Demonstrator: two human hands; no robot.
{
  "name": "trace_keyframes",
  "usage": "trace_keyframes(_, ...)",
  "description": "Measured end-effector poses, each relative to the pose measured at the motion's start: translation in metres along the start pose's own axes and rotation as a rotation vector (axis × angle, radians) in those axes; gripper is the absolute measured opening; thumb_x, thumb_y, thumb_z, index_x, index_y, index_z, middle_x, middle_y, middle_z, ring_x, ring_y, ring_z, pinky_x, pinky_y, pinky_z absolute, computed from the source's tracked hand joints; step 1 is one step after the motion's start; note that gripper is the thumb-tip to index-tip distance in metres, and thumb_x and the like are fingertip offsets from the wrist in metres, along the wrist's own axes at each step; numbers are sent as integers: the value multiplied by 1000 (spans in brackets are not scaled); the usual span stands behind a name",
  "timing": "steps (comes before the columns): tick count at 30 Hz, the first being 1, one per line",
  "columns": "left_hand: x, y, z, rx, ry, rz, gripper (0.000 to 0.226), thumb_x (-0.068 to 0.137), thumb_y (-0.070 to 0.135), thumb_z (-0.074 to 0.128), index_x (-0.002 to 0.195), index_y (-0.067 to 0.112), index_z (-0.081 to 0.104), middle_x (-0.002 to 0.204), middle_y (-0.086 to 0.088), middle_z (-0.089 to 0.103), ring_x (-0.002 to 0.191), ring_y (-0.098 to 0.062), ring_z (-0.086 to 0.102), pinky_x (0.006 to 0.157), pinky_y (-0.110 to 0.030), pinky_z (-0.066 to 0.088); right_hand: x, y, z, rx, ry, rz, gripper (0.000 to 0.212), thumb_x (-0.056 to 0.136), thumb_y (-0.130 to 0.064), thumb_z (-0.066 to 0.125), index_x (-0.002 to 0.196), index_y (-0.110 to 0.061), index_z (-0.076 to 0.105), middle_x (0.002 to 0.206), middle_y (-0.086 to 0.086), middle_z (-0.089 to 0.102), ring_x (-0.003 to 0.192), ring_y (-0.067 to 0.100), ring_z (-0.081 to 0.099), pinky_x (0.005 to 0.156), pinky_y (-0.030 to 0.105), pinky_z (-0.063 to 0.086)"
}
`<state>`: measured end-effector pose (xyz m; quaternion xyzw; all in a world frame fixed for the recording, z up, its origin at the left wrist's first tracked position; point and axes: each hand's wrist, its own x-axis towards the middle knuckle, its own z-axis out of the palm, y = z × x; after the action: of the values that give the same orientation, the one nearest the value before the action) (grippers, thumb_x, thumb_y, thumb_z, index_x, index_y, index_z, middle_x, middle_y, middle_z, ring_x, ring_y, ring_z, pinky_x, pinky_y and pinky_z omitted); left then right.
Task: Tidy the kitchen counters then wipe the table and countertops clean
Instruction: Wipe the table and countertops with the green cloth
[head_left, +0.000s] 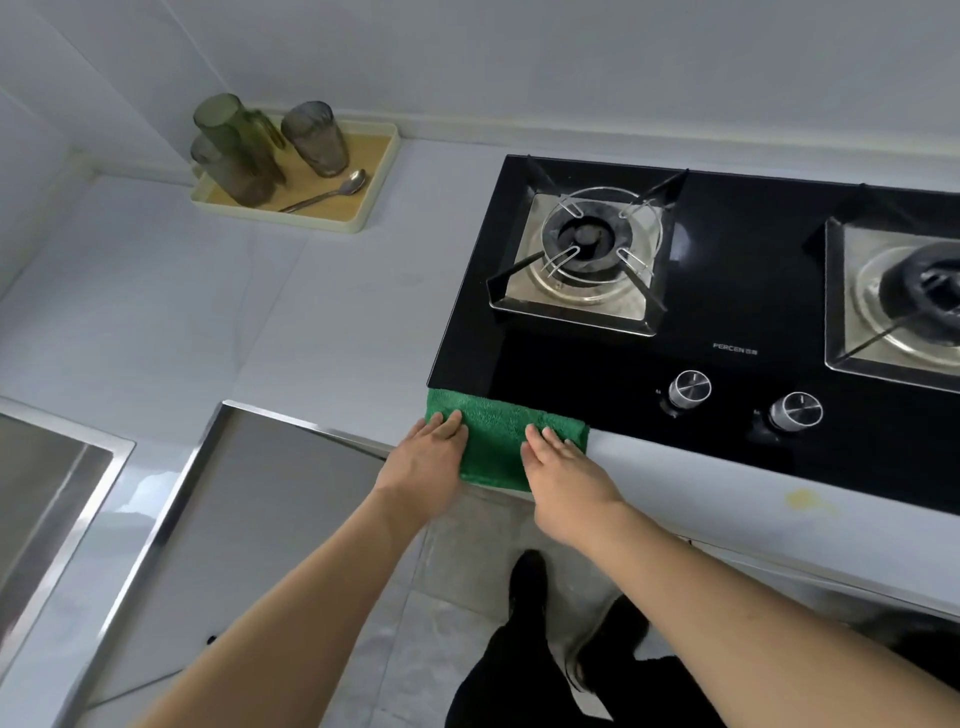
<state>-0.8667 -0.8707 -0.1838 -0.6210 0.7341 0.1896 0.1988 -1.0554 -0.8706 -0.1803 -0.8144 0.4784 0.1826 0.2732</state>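
- White walls and a pale counter (218, 312) wrap round the corner, with a steel sink rim off to the near left and a black glass hob (727, 322) set into the run on the right.
- Folded into a pad, the green cloth (493, 441) lies on the narrow front strip of counter, its far edge butted against the hob's near-left corner and its near edge hanging slightly past the counter lip.
- Both hands press it flat with straight fingers, neither gripping: the left hand (428, 457) on the cloth's left end, the right hand (558, 467) on its right end. Two palms spread the pressure, which looks like the way to drive a broad wipe along the strip.
- Cups stand upside down on a cream tray (374, 171) in the far corner with a spoon (327, 195) beside them, well apart from the cloth, so the tidying seems done and the wiping is in hand.
- A yellowish smear (802, 500) sits on the front strip to the right, near the cloth's likely path.
- Room is tight: hob edge behind, drop to the floor in front. Leftward the counter opens wide and bare as far as the tray; rightward the strip stays thin below the two knobs (690, 388).
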Motion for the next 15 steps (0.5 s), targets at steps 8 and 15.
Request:
trace_keyframes(8, -8, 59, -3, -44, -50, -77, 70, 92, 9, 40, 156, 7, 12, 165, -6, -1, 152, -25, 2, 123, -34, 9, -33, 42, -3, 27, -24, -61, 68, 92, -2, 36, 154, -11, 11, 162, 2, -5, 149, 17, 3, 119, 33, 19)
trace_keyframes(15, -8, 175, 8, -99, -19, -52, 69, 93, 8, 40, 157, 13, 15, 165, 4, -1, 152, -18, 2, 119, -33, 25, -111, 136, 8, -31, -64, -41, 65, 94, -2, 34, 155, -13, 13, 162, -1, -5, 149, 13, 5, 113, 34, 29)
